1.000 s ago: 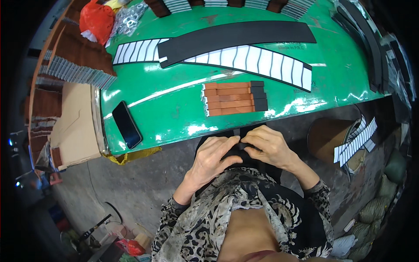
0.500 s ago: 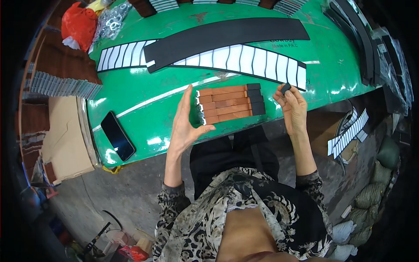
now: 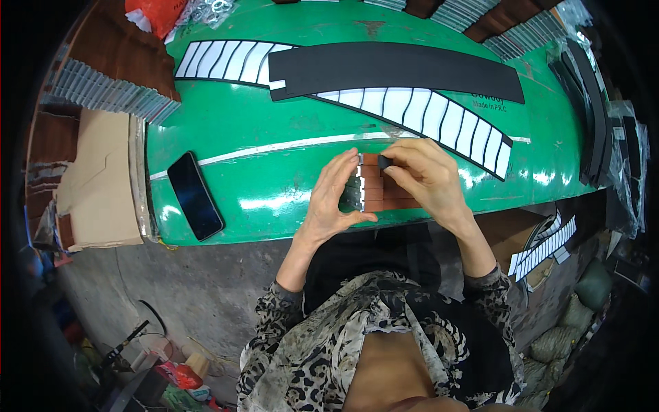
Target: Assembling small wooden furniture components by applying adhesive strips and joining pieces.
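Note:
A row of reddish-brown strips [image 3: 373, 186] with pale metal left ends lies side by side on the green table [image 3: 274, 175]. My left hand [image 3: 329, 203] spans its left end, thumb at the near edge and fingers at the far edge. Over the row, my right hand [image 3: 432, 180] pinches a small black pad [image 3: 384, 162] between thumb and fingers, against or just above the far strip near its left end. The right hand hides the row's right part. Beyond both hands, a long black sheet [image 3: 391, 72] lies across a white-segmented, black-edged strip sheet [image 3: 456, 120].
A phone [image 3: 195, 196] lies at the left, beside a cardboard box [image 3: 103, 178]. Stacked brown pieces [image 3: 123, 65] stand at the far left, with more [image 3: 511, 27] along the back. Dark curved strips [image 3: 583, 110] and plastic-wrapped pieces [image 3: 621, 172] are at the right.
My right hand has brought the black pad leftward over the row, toward its metal ends. My left hand has closed in on the row's left end. The view has shifted.

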{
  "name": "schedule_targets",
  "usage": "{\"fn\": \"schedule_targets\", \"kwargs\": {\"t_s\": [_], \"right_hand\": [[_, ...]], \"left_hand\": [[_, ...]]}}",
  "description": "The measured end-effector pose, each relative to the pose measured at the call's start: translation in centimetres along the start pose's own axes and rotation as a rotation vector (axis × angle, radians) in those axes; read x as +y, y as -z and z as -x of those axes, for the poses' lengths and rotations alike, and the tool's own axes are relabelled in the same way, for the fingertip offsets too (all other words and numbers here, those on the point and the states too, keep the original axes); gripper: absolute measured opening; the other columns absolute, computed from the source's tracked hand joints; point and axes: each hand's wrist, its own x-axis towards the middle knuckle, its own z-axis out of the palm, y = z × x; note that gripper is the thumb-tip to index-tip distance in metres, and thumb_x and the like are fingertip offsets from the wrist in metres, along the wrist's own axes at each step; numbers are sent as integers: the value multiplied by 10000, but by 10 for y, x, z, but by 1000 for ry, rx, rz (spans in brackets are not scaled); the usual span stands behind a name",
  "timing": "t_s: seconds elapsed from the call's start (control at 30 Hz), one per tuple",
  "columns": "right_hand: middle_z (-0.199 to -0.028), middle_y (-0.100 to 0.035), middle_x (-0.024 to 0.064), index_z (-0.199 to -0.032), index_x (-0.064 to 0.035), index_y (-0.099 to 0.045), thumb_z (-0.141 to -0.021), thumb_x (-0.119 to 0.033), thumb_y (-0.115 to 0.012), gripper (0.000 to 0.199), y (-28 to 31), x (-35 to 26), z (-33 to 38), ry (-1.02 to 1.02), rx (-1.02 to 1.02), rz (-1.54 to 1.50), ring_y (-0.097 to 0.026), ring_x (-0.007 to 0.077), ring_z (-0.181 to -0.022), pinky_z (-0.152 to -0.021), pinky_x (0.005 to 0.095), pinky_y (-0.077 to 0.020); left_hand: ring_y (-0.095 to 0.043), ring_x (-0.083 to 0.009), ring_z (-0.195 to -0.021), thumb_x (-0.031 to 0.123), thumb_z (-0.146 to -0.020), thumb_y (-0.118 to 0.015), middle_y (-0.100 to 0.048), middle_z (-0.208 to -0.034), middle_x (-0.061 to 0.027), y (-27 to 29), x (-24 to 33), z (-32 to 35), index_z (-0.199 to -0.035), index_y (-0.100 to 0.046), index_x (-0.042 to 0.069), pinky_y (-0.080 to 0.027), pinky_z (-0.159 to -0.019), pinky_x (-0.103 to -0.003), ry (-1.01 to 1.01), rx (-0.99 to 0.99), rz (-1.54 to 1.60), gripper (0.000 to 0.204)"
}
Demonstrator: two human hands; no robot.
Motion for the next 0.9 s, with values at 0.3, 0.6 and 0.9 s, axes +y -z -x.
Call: {"fn": "schedule_targets", "kwargs": {"t_s": [0.3, 0.6, 0.9], "right_hand": [[-838, -606, 54, -902, -47, -676, -696, -73, -708, 210, -6, -2, -9, 168, -31, 287, -569, 212, -758, -646, 316, -488], [-832, -605, 32, -903, -63, -690, -693, -80, -711, 212, -11, -1, -10, 173, -31, 329, -555, 198, -752, -627, 307, -484], [-835, -606, 27, -904, -71, -694, -680, -81, -712, 225, -13, 1, -12, 170, -39, 314, -554, 194, -753, -625, 304, -486]], "left_hand": [[-438, -363, -1212, 425, -509, -833, -439, -1333, -199, 2, -1, -2, -1305, -418, 21, -372, -996, -440, 11, 20, 28, 984], [-443, -361, -1207, 423, -493, -838, -445, -1326, -196, 1, -2, -1, -1289, -437, 14, -377, -993, -438, 32, 16, 49, 981], [-440, -368, -1209, 435, -508, -830, -441, -1328, -199, 2, -2, -1, -1282, -441, 15, -377, -993, -445, 33, 16, 56, 963]]}}
